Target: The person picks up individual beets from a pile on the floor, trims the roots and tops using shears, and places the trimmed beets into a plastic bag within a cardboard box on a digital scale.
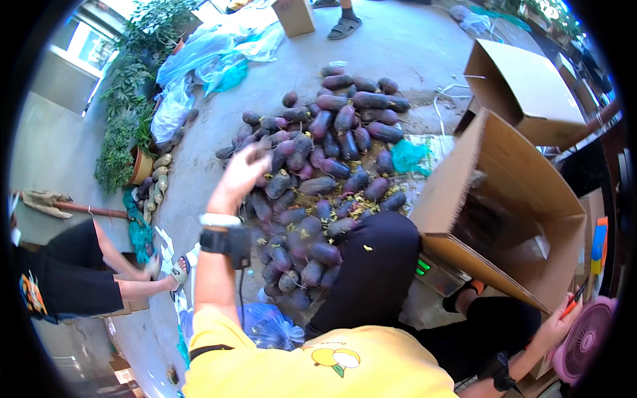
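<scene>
A big heap of dark purple, elongated root vegetables, radishes by the look of them, lies on the floor before me. Over the heap's left side is my left hand, its fingers too blurred to show whether they grip anything. Far to the right, my right hand is closed around a small tool with orange-red handles and a dark tip, seemingly clippers or scissors. That hand is close to the lower corner of an open cardboard box. Inside the box are dark shapes and clear plastic, hard to make out.
Beneath the box sits a scale with green lit digits. Another cardboard box stands behind it, and a pink fan is at the right. A person in black shorts is at the left. Plastic sheeting lies at the back.
</scene>
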The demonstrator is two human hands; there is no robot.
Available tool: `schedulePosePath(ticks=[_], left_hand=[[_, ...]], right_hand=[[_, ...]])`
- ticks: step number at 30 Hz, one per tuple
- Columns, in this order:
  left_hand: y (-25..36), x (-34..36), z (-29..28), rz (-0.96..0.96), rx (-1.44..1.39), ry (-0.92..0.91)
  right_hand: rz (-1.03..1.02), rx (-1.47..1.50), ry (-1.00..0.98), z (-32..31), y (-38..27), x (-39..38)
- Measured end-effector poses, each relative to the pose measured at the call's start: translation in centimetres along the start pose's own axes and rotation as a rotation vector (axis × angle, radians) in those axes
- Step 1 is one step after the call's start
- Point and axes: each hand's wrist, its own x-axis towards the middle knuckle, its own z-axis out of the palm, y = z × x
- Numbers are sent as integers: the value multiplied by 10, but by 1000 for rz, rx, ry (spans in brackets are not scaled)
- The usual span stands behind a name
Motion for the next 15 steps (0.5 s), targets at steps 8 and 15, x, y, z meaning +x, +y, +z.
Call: schedulePosePath(ticks=[8,15], left_hand=[[-270,12,39,-310,153,241],[-256,81,94,-398,626,553]], right_hand=[[-97,-90,41,-18,-54,0],[120,235,-139,-9,-82,-6]])
